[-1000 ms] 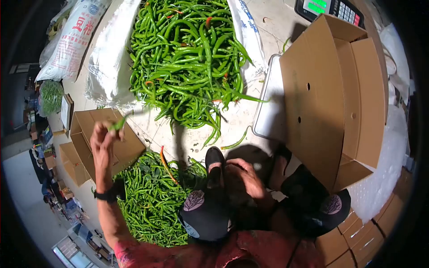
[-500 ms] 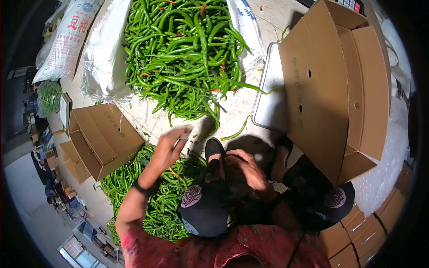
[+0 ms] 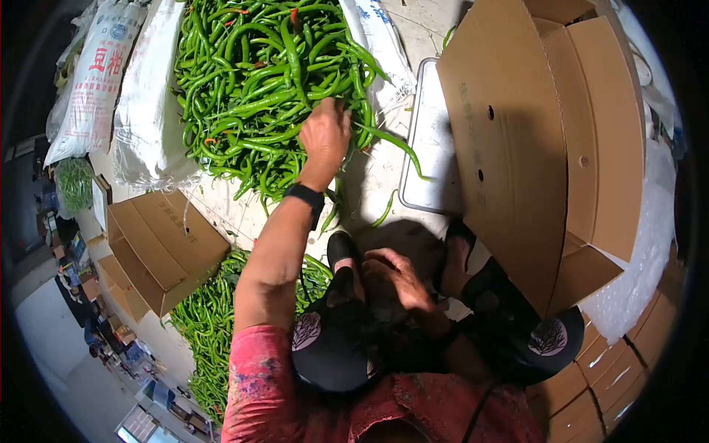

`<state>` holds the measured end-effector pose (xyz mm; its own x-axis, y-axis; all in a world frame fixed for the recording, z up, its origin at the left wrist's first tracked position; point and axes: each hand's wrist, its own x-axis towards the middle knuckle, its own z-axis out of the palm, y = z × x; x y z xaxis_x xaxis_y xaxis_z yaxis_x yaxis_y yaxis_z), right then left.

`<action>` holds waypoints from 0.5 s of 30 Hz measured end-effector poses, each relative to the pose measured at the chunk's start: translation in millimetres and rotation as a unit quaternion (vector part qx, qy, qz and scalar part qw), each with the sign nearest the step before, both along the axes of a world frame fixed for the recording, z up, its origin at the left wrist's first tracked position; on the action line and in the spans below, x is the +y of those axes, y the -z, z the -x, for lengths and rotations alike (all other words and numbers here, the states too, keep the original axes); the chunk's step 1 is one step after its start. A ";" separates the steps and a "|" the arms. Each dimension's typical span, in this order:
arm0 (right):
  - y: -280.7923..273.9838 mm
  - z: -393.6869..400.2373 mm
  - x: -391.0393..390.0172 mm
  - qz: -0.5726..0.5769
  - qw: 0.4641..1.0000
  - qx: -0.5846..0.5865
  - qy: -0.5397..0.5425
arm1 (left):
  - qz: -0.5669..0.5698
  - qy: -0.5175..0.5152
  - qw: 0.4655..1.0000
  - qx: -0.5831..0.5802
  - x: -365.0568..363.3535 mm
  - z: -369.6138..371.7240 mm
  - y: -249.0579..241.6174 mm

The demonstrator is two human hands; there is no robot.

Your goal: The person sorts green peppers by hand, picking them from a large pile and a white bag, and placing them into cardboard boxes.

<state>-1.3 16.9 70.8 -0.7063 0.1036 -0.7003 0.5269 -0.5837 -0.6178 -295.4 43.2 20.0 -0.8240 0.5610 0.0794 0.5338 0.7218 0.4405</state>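
Red 豆粕 (image 3: 105, 63) on the white sack (image 3: 87, 111) — faint, illegible characters (image 3: 473, 144) on the big carton (image 3: 517, 177)

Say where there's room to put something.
Bare floor shows between the small carton and the upper pepper heap, and, crossed by one pepper, between that heap and the tray. Crowded: around the left hand, and where the carton meets the lower heap.

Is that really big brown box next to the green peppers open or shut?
Open. No flaps cover the top of the big cardboard box, so one inside wall shows.
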 end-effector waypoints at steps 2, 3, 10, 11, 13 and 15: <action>-0.5 -1.7 2.0 -0.034 0.999 0.015 -0.009 | 0.057 0.019 0.997 0.042 11.1 -0.6 11.9; -9.3 -0.8 5.0 -0.033 0.999 0.024 -0.006 | 0.082 0.014 0.995 0.050 14.3 5.1 18.3; -14.1 -0.5 10.0 -0.008 1.000 0.013 0.016 | 0.024 0.015 0.999 0.043 -7.5 1.2 -38.9; -16.5 0.0 9.7 -0.008 1.000 0.015 0.017 | -0.006 0.029 0.998 0.052 -24.2 -2.4 -50.4; -25.2 0.5 6.8 -0.046 0.996 0.066 0.024 | -0.126 0.029 0.992 -0.007 -70.0 -3.6 -59.5; -31.2 4.7 11.2 -0.026 0.998 0.050 0.000 | -0.208 -0.001 0.969 -0.134 -119.8 -5.1 -74.9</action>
<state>-6.0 28.0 102.0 -0.7717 0.1388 -0.6206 0.4611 -0.5500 -0.6963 -290.3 -76.5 94.9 -0.8469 0.5255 0.0815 0.3594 0.4525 0.8162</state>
